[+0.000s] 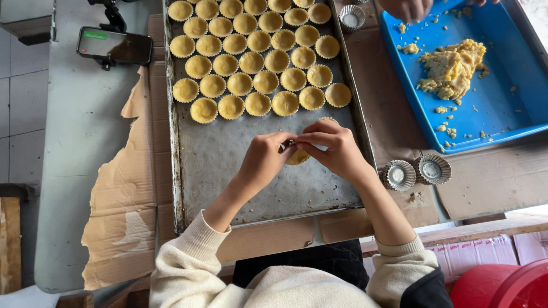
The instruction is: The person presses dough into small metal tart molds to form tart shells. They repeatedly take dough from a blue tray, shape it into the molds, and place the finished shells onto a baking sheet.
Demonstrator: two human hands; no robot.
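Big metal baking tray (228,171) fills the centre; its upper half holds rows of dough-lined tart shells (251,63), top row cut off by the frame edge. Blue tray (502,108) at upper right, w/ a crumbly yellow dough lump (454,68); its far corner runs out of frame. Torn brown cardboard (123,188) lies under everything at left. Pinkish printed box (485,251) at lower right, print too small to read, beside a red tub (502,285), half cut off. Phone on a stand (114,45) at upper left. 2 empty fluted tins (416,171) right of centre. Another person's hand (408,8) shows at top, mostly cropped. My left hand (265,157) & right hand (337,148) both pinch 1 tart shell (298,155) mid-frame, just over the bare part of the baking tray; fingers hide most of it.
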